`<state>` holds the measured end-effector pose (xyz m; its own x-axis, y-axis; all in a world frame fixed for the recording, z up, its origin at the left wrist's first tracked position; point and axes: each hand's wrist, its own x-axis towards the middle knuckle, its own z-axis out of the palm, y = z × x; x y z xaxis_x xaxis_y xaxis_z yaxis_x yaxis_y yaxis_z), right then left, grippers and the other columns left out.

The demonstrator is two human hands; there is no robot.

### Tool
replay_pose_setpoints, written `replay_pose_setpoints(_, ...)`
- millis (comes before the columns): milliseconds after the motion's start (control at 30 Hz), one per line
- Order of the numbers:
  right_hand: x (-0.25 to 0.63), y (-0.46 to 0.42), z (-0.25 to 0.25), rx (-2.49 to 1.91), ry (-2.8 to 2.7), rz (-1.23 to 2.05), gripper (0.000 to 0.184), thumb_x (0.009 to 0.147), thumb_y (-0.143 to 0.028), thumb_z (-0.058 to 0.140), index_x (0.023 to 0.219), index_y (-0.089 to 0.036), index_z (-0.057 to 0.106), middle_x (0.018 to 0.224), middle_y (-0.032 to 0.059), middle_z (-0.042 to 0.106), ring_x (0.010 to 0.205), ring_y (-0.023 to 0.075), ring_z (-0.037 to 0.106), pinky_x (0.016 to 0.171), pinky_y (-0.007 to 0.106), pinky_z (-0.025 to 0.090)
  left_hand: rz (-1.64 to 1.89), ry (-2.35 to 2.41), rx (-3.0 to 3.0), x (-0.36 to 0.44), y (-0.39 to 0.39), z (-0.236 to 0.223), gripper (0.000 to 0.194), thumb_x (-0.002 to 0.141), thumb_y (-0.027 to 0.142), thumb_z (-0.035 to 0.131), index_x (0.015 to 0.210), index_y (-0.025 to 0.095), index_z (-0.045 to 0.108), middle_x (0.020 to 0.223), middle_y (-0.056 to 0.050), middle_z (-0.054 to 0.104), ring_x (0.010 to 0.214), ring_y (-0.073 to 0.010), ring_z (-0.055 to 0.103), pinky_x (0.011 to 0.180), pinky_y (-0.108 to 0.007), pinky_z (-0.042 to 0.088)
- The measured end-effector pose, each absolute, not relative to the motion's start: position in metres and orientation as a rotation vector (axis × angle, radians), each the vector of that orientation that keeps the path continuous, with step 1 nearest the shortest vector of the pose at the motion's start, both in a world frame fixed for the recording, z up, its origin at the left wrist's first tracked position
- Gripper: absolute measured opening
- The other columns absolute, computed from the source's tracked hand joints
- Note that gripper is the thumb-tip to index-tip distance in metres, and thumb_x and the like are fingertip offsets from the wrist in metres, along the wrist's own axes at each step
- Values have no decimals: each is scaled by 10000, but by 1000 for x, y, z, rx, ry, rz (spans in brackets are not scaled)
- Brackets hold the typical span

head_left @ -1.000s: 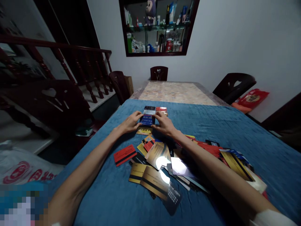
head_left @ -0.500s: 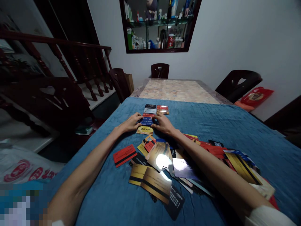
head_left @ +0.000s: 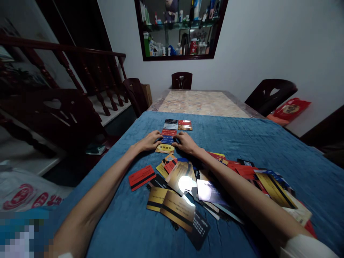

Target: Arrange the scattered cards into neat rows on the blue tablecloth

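Observation:
A blue card [head_left: 167, 140] lies flat between my two hands, next to a red card [head_left: 169, 132] on its far side. My left hand [head_left: 151, 141] has its curled fingertips at the blue card's left edge. At the opposite edge, my right hand [head_left: 186, 142] holds the card with bent fingers. Just nearer to me is a yellow card [head_left: 165, 148] with large dark characters. Beyond the red card are a black and silver card [head_left: 171, 124] and, to its right, a red and gold card [head_left: 185, 125].
A loose heap of overlapping cards [head_left: 177, 211] spreads below my hands and under my right forearm. More cards [head_left: 274, 188] lie to the right. A single red card [head_left: 142, 177] sits left of the heap. Blue cloth [head_left: 115, 215] covers the near table; chairs [head_left: 182, 80] surround it.
The blue card has shifted slightly toward me, and more of the red card behind it shows. Both hands stay at its edges. The view has moved very slightly.

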<state>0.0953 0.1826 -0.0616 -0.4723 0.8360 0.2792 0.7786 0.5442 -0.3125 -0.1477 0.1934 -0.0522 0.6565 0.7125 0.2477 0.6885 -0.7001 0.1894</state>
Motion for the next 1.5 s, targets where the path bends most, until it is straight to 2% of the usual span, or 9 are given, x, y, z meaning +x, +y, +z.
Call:
replay_pose_setpoints(433,96,187,-65,-1284,-2389,173,296,883,-353,665,1072,-134,728,1067,133,655,923,220,577,871,331,421,495,1186,2785,-148,196,-55,278,911,249,528,1111,149,693,1121,-112,621,1042,-222,598,969,-354,495)
replay_pose_setpoints(800,93,185,-59,-1339,-2395,184,306,875,-357,680,1082,-136,728,1073,136,668,939,222,601,859,312,441,513,1241,2782,-144,190,-51,286,902,199,506,1126,148,677,1112,-110,638,1041,-223,615,972,-356,500)
replay_pose_setpoints(967,95,180,-52,-1350,-2388,210,356,896,-334,657,1182,-126,689,1115,146,659,978,222,602,887,315,450,622,1319,2715,-146,181,-45,301,905,209,485,1136,133,662,1110,-113,627,976,-215,628,933,-361,515)
replay_pose_setpoints(1067,97,171,-45,-1343,-2381,155,357,912,-324,631,1219,-147,671,1175,142,638,1080,243,570,926,333,444,632,1347,2697,-151,171,-40,286,909,237,487,1111,137,663,1095,-108,626,928,-210,629,908,-366,522)
replay_pose_setpoints(1167,95,157,-38,-1328,-2382,113,320,922,-332,611,1203,-194,680,1214,126,630,1153,273,516,931,368,439,588,1362,2723,-157,155,-34,271,907,250,497,1094,147,663,1099,-107,627,969,-222,623,933,-377,513)
replay_pose_setpoints(1300,86,136,-26,-1272,-2421,121,275,935,-302,587,1164,-201,701,1193,124,654,1124,296,490,912,413,421,537,1364,2742,-164,127,-26,275,917,257,488,1100,140,657,1109,-119,629,997,-234,620,937,-387,509)
replay_pose_setpoints(1500,66,100,-16,-1133,-2502,165,228,943,-315,594,1104,-218,723,1155,105,683,1107,288,476,877,402,393,556,1351,2690,-170,82,-18,224,908,273,513,1003,156,678,1030,-94,666,935,-217,632,868,-347,502)
